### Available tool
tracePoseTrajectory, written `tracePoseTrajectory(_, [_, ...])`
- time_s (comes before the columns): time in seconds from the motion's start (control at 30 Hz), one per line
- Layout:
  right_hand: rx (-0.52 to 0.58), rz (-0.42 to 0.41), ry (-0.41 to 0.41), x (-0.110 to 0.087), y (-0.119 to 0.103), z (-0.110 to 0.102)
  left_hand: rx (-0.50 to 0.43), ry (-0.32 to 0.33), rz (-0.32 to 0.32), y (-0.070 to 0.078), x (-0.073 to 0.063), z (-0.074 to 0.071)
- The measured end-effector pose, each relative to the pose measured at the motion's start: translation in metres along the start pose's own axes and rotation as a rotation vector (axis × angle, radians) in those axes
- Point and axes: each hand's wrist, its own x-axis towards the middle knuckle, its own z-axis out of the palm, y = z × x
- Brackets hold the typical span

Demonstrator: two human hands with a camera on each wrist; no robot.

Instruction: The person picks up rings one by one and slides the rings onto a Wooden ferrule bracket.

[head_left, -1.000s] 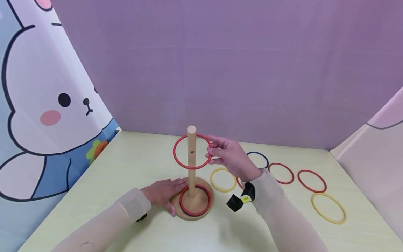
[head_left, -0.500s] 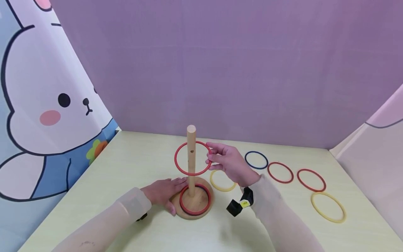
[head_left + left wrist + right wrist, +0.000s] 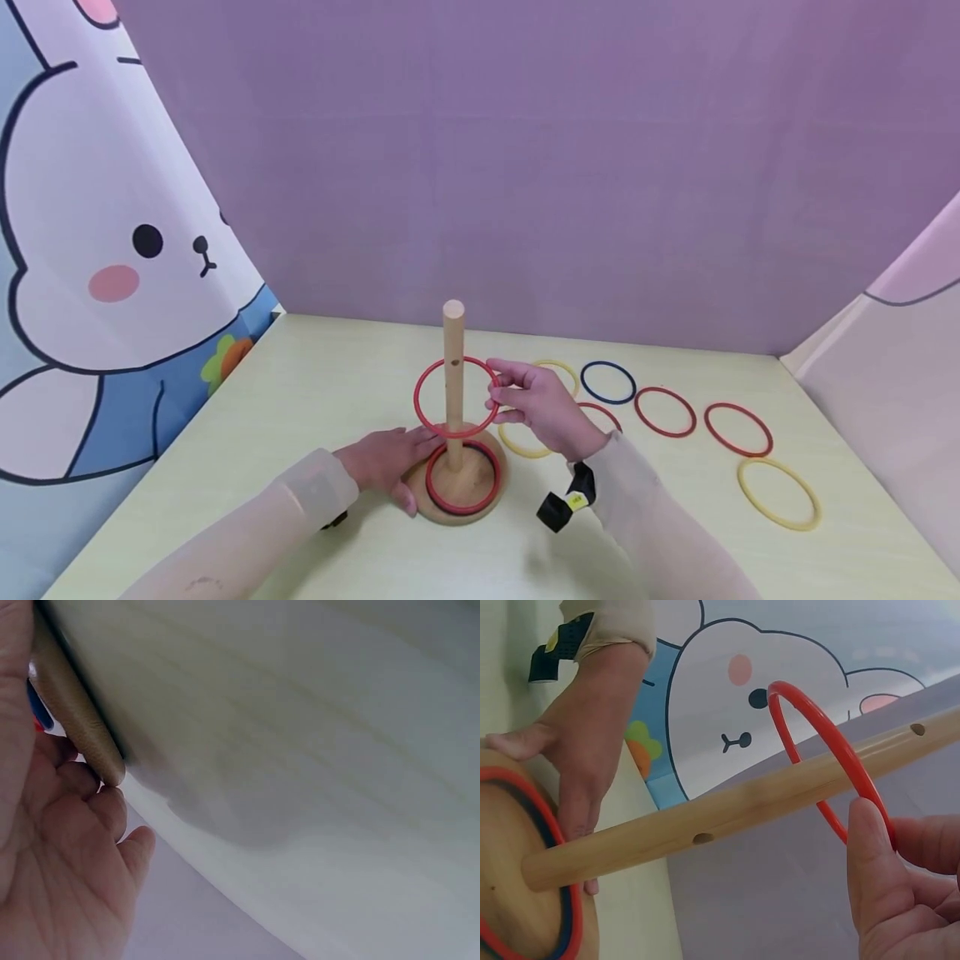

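Note:
A wooden post (image 3: 453,337) stands upright on its round wooden base (image 3: 448,482). My right hand (image 3: 542,410) pinches a red ring (image 3: 855,768) at its right side, between thumb and fingers. That ring encircles the post around mid-height, tilted and above the base. Around the post's foot lies another red ring (image 3: 463,510), on top of a dark blue ring (image 3: 566,919). With fingers extended and thumb spread, my left hand (image 3: 382,461) rests against the left edge of the base; its fingertips (image 3: 112,810) show by the base's rim in the left wrist view.
Several rings lie on the pale table (image 3: 337,383) to the right: a blue ring (image 3: 582,382), red rings such as one (image 3: 707,417) further right, and a yellow ring (image 3: 816,500). Some are partly behind my right hand. A purple backdrop (image 3: 487,167) stands behind.
My right hand has moved down, lowering the red ring along the post from near its top to about mid-height. My left hand has stayed at the base.

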Motion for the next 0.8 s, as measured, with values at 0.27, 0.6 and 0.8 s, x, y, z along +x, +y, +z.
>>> tracePoseTrajectory(0.27, [-0.023, 0.025, -0.013, 0.000, 0.011, -0.001, -0.038, 0.004, -0.024, 0.001, 0.000, 0.000])
tracePoseTrajectory(0.6, [-0.018, 0.026, -0.031, -0.001, 0.024, -0.001, -0.053, -0.015, -0.010, -0.002, -0.001, 0.002])
tracePoseTrajectory(0.8, [-0.023, 0.039, -0.056, 0.000, 0.032, -0.001, -0.055, -0.002, 0.009, -0.006, 0.000, 0.005])
